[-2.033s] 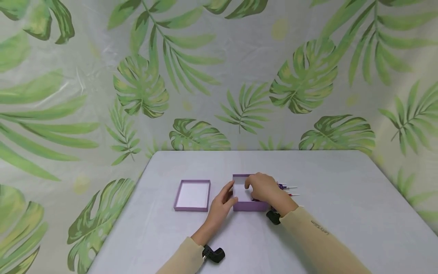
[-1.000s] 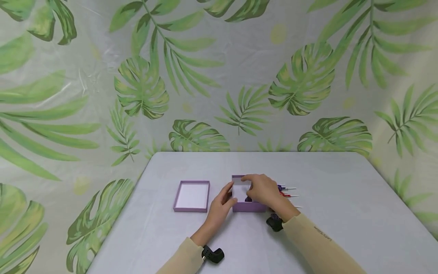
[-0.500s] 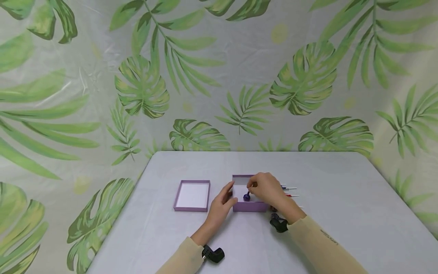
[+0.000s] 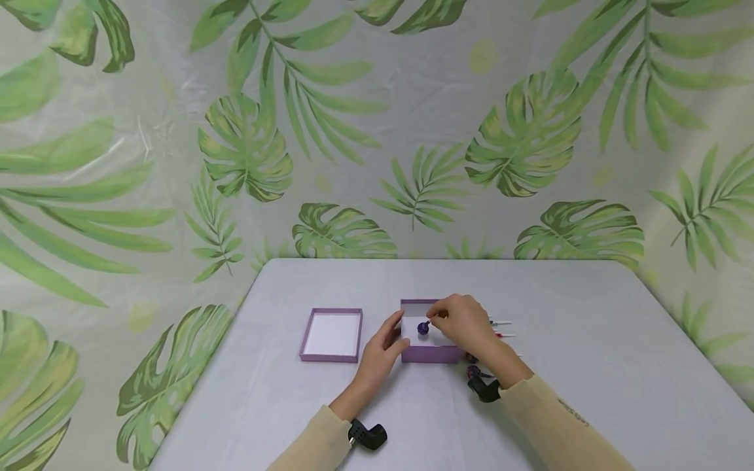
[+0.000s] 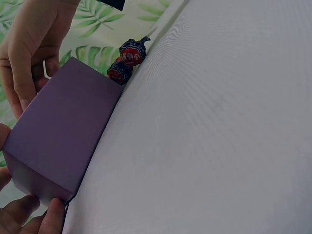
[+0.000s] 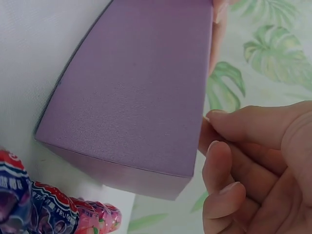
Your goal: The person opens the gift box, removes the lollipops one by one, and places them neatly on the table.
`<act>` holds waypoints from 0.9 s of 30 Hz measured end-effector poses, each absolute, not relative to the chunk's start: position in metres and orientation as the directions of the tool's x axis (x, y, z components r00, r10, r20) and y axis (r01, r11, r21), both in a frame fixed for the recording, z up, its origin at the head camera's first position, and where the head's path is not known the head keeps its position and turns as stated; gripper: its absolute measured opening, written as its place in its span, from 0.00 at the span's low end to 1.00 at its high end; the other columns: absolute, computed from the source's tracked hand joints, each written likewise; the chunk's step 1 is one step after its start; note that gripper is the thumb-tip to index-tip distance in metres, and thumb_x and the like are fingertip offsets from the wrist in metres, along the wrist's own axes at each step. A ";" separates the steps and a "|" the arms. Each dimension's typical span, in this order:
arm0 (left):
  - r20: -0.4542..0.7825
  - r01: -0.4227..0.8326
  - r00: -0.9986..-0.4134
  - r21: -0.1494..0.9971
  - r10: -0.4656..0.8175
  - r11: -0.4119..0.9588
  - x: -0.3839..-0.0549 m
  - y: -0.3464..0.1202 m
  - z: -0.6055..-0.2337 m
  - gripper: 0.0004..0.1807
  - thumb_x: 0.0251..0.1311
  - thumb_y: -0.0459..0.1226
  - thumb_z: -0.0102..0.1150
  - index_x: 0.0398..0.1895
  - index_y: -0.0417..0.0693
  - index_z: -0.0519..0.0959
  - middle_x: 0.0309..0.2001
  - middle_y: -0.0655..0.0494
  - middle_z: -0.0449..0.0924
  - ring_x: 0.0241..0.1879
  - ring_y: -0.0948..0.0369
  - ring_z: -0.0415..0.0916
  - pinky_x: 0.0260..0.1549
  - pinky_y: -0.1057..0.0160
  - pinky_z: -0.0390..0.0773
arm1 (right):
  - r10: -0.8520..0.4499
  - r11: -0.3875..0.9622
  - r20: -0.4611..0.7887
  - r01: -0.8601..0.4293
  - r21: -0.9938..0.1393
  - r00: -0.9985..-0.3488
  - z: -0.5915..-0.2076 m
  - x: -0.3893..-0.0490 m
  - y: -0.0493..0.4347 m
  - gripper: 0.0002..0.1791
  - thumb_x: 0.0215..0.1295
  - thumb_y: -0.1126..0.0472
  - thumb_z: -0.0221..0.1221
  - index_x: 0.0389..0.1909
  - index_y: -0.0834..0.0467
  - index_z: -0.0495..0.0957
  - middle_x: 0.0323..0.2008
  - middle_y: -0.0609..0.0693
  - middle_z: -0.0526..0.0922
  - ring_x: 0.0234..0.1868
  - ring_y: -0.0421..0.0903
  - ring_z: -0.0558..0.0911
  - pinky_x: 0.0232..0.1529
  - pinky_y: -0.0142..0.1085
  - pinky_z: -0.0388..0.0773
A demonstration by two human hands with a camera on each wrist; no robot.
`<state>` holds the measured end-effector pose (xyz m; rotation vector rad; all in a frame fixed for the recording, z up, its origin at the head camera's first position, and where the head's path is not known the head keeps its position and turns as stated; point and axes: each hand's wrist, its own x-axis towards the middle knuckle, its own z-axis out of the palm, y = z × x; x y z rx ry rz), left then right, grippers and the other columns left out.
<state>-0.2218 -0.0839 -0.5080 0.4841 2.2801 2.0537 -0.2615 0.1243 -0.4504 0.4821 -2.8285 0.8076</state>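
In the head view my right hand [image 4: 462, 320] is over an open purple box [image 4: 432, 354] and pinches a lollipop [image 4: 423, 328] by the stick. The lollipop's dark purple wrapped head sits at the box's white inside, left of the fingertips. My left hand [image 4: 377, 356] holds the box at its left end, thumb by the front corner and fingers along the side wall. In the left wrist view, fingertips [image 5: 51, 219] press on the box's end face. From the right wrist, the box's wall hides the lollipop.
A shallow purple lid [image 4: 328, 358] with a white inside lies left of the box. Several wrapped lollipops [image 6: 53, 207] lie right of the box, partly behind my right forearm; white sticks [image 4: 502, 322] point right. A leaf-patterned curtain [image 4: 412, 131] hangs behind the white table [image 4: 577, 340].
The lollipop's head has come into view from behind my right hand and moved slightly toward the box's back. My right hand has shifted a little right. The left hand and box stay put.
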 end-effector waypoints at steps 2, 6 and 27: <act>0.177 0.204 -0.951 0.975 0.255 0.083 -0.222 -0.084 -0.506 0.32 0.70 0.34 0.56 0.77 0.54 0.64 0.75 0.47 0.60 0.71 0.44 0.62 0.68 0.50 0.65 | -0.255 0.793 0.248 -0.349 -0.499 -0.934 -0.449 -0.259 0.126 0.05 0.62 0.62 0.68 0.37 0.54 0.90 0.31 0.42 0.87 0.29 0.40 0.78 0.26 0.35 0.76; 0.178 0.208 -0.949 0.974 0.259 0.093 -0.223 -0.084 -0.506 0.32 0.70 0.34 0.56 0.76 0.55 0.64 0.76 0.47 0.60 0.71 0.43 0.63 0.68 0.51 0.66 | -0.238 0.777 0.267 -0.348 -0.524 -0.934 -0.446 -0.256 0.129 0.05 0.63 0.62 0.67 0.37 0.52 0.90 0.32 0.43 0.87 0.29 0.40 0.79 0.26 0.35 0.76; 0.202 0.228 -0.952 0.969 0.230 0.093 -0.242 -0.081 -0.543 0.33 0.71 0.39 0.56 0.77 0.58 0.63 0.76 0.58 0.61 0.71 0.49 0.64 0.68 0.52 0.67 | -0.188 0.708 0.350 -0.373 -0.599 -0.918 -0.440 -0.245 0.143 0.05 0.64 0.60 0.68 0.38 0.50 0.90 0.32 0.41 0.88 0.28 0.39 0.80 0.29 0.37 0.78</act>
